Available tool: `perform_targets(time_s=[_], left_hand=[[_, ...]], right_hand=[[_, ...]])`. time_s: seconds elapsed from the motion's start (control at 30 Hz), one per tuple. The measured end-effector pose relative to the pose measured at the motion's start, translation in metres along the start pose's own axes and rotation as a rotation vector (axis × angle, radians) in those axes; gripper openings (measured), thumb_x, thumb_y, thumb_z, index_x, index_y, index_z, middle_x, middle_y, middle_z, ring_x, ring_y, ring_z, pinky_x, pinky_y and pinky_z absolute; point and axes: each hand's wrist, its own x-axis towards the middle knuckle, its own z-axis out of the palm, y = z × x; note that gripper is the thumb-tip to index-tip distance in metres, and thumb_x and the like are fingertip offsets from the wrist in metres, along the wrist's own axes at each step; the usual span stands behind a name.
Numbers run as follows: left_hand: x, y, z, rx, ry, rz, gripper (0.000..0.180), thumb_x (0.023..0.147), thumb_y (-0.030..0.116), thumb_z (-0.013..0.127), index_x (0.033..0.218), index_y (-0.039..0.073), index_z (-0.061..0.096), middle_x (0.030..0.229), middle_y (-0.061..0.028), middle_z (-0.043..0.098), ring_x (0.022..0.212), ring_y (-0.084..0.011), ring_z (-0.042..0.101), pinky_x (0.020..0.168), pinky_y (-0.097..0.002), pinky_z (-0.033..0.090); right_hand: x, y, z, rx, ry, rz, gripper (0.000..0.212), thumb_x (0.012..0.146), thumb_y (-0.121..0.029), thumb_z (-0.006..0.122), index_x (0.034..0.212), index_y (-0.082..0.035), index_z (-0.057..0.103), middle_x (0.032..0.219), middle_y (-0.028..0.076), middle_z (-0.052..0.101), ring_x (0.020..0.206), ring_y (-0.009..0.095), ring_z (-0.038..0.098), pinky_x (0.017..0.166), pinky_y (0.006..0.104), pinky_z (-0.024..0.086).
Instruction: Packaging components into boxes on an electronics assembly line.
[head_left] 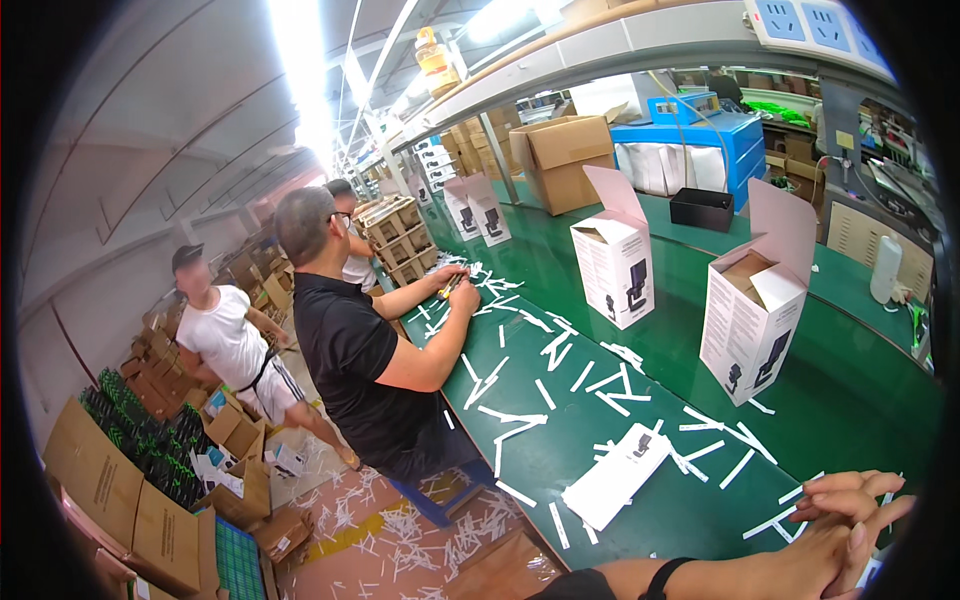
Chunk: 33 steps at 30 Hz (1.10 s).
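Note:
My left hand [825,545] reaches in at the lower right, wearing a black wristband [665,578]. Its fingers are bent at the knuckles but spread apart, and I make out nothing held in them. Narrow white paper strips [765,527] lie on the green tabletop [560,455] beside it. A white carton with a dark product picture [620,478] lies left of the hand. Farther back stand two upright white printed cartons, one nearer [745,325] and one beyond it [605,270], their top flaps raised. My right hand does not show.
A co-worker in a black shirt [345,340] handles something small at the table's left edge; another person in white [225,330] stands behind. Strips litter the floor [400,535]. A brown box [565,165], a black tray [700,210] and a white bottle [886,268] stand across the table.

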Motion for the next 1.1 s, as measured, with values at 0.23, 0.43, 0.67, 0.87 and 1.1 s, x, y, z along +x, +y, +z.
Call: perform_targets(time_s=[0.23,0.43,0.67,0.87,1.1], left_hand=[[-0.002,0.004,0.004,0.098,0.115,0.009,0.072,0.070,0.032,0.076,0.131,0.000,0.055,0.128,-0.0270,0.050,0.116,-0.0430,0.052,0.097,-0.0513,0.043],[0.002,0.036,-0.023,0.130,0.033,0.055,0.070,0.073,0.035,0.076,0.129,-0.001,0.055,0.130,-0.0281,0.050,0.121,-0.0452,0.049,0.103,-0.0518,0.039],[-0.002,0.039,-0.012,0.211,0.089,-0.115,0.083,0.077,0.041,0.076,0.140,0.001,0.041,0.141,-0.0267,0.041,0.133,-0.0437,0.036,0.108,-0.0570,0.030],[-0.010,0.025,-0.031,0.116,0.036,-0.286,0.094,0.080,0.046,0.076,0.150,0.004,0.029,0.151,-0.0255,0.033,0.142,-0.0424,0.024,0.111,-0.0615,0.022],[-0.008,0.006,-0.010,-0.021,-0.108,-0.345,0.108,0.084,0.052,0.076,0.161,0.006,0.015,0.162,-0.0242,0.023,0.154,-0.0410,0.010,0.116,-0.0667,0.013]], right_hand=[[-0.001,0.017,0.002,0.088,-0.047,-0.212,0.052,0.097,-0.033,0.038,0.122,0.007,0.062,0.096,0.031,0.066,0.088,0.047,0.064,0.072,0.0481,0.056],[-0.005,0.014,0.005,0.002,-0.064,-0.338,0.047,0.100,-0.034,0.033,0.141,-0.020,0.053,0.100,0.029,0.065,0.083,0.044,0.061,0.072,0.0523,0.051],[-0.012,0.014,0.010,0.117,0.085,-0.336,0.047,0.099,-0.035,0.037,0.126,-0.004,0.058,0.102,0.029,0.064,0.088,0.040,0.060,0.075,0.0509,0.050],[0.000,0.021,0.009,0.159,-0.097,0.065,0.056,0.099,-0.046,0.041,0.107,0.004,0.065,0.105,0.025,0.064,0.097,0.031,0.058,0.099,0.0445,0.041],[-0.004,0.019,-0.008,0.402,-0.023,0.246,0.102,0.089,-0.049,0.062,0.159,-0.004,0.003,0.143,0.031,0.045,0.102,0.032,0.063,0.089,0.0438,0.056]])
